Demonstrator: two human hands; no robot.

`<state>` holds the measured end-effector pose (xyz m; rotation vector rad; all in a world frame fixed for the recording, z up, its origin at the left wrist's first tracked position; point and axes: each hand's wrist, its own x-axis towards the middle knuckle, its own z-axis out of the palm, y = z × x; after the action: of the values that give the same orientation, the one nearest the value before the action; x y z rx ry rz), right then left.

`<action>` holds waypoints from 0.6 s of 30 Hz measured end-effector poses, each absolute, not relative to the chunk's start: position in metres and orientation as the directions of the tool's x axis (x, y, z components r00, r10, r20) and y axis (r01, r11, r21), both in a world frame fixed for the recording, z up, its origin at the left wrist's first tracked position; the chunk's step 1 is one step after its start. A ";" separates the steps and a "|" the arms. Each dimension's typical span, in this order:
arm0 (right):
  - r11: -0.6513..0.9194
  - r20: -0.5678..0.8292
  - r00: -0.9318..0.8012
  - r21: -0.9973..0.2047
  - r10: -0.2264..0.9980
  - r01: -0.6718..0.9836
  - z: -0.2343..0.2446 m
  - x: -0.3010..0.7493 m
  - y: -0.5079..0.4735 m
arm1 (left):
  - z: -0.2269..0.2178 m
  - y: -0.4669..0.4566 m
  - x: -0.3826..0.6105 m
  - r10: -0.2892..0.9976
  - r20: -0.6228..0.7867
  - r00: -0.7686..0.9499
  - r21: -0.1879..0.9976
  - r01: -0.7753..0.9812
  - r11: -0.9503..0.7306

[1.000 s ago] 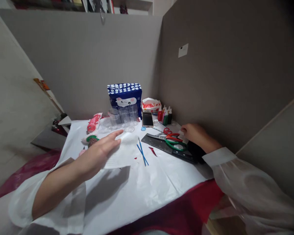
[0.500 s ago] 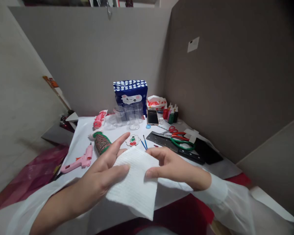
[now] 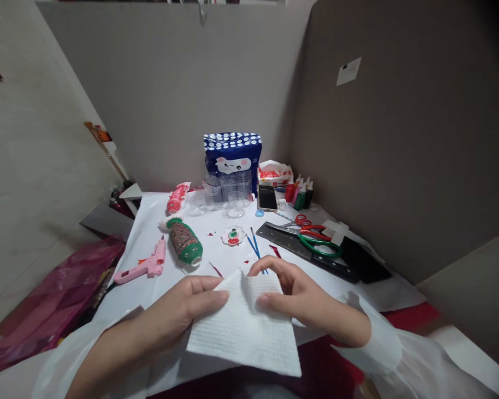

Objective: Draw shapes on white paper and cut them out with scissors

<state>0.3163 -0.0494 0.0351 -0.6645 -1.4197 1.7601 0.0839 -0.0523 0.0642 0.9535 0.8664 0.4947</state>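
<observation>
A white textured paper towel (image 3: 243, 338) is stretched between my two hands at the table's front edge. My left hand (image 3: 191, 302) pinches its upper left part, thumb on top. On the upper right part, my right hand (image 3: 285, 288) grips it between thumb and fingers, with a crease rising between the hands. Beyond the towel lie two blue paintbrushes (image 3: 254, 243) and a flower-shaped palette (image 3: 233, 236) with red and green paint. A green and brown fish-shaped bottle craft (image 3: 184, 241) rests to the left of the palette.
At the left lies a pink glue gun (image 3: 147, 265), with a red fish craft (image 3: 178, 198) behind it. Clear plastic cups (image 3: 228, 191) stand before a blue bag (image 3: 233, 149). Scissors (image 3: 320, 245) lie on a black ruler (image 3: 291, 242) at right, near a phone (image 3: 267, 198) and paint bottles (image 3: 300, 195).
The towel is turned and spread wider between my hands. My left fingers, partly stretched out before, have closed on its edge. The camera view has shifted a little, uncovering the green craft.
</observation>
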 end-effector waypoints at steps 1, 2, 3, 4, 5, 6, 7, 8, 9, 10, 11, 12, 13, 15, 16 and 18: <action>-0.082 0.056 -0.583 -0.975 0.810 -0.208 0.035 0.317 -0.049 | 0.063 -0.051 0.084 0.700 -0.431 0.570 0.856 0.014 0.517; -0.073 0.050 -0.595 -0.981 0.802 -0.181 0.034 0.317 -0.048 | 0.062 -0.050 0.084 0.691 -0.450 0.566 0.850 0.036 0.525; -0.053 0.051 -0.603 -0.987 0.796 -0.153 0.034 0.317 -0.047 | 0.061 -0.049 0.085 0.680 -0.468 0.565 0.845 0.059 0.532; -0.009 0.064 -0.604 -0.993 0.795 -0.117 0.033 0.318 -0.046 | 0.062 -0.049 0.085 0.671 -0.479 0.565 0.842 0.080 0.534; 0.066 0.100 -0.596 -0.995 0.796 -0.078 0.033 0.320 -0.046 | 0.062 -0.049 0.085 0.666 -0.487 0.566 0.842 0.100 0.531; 0.162 0.151 -0.584 -0.986 0.798 -0.033 0.032 0.322 -0.046 | 0.063 -0.049 0.085 0.665 -0.488 0.566 0.846 0.118 0.520; 0.263 0.208 -0.571 -0.965 0.794 0.016 0.032 0.324 -0.046 | 0.064 -0.050 0.084 0.666 -0.487 0.565 0.851 0.136 0.507; 0.349 0.257 -0.568 -0.935 0.782 0.059 0.031 0.328 -0.048 | 0.064 -0.052 0.083 0.667 -0.490 0.561 0.854 0.154 0.497; 0.410 0.289 -0.580 -0.908 0.761 0.086 0.031 0.331 -0.050 | 0.064 -0.053 0.081 0.667 -0.501 0.551 0.853 0.182 0.490; 0.445 0.305 -0.608 -0.891 0.733 0.090 0.031 0.335 -0.052 | 0.063 -0.055 0.078 0.666 -0.512 0.542 0.850 0.208 0.484; 0.452 0.299 -0.642 -0.888 0.706 0.083 0.032 0.339 -0.055 | 0.061 -0.056 0.075 0.668 -0.521 0.531 0.849 0.240 0.471; 0.433 0.268 -0.677 -0.897 0.685 0.084 0.032 0.341 -0.058 | 0.059 -0.057 0.072 0.675 -0.529 0.515 0.848 0.285 0.447; 0.397 0.218 -0.706 -0.913 0.674 0.097 0.032 0.343 -0.061 | 0.056 -0.057 0.069 0.689 -0.525 0.500 0.851 0.339 0.402; 0.323 0.085 -0.712 -0.924 0.697 0.207 0.032 0.345 -0.061 | 0.051 -0.057 0.064 0.709 -0.514 0.482 0.841 0.447 0.305; 0.309 0.014 -0.692 -0.901 0.722 0.304 0.032 0.344 -0.059 | 0.048 -0.055 0.062 0.715 -0.509 0.479 0.826 0.506 0.250; 0.341 -0.067 -0.638 -0.801 0.767 0.493 0.028 0.340 -0.050 | 0.043 -0.050 0.058 0.718 -0.511 0.472 0.774 0.616 0.146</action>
<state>0.3402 -0.0497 0.0278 -1.1190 -2.2875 1.1951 0.0585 -0.0504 0.0428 1.5381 1.2071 0.1079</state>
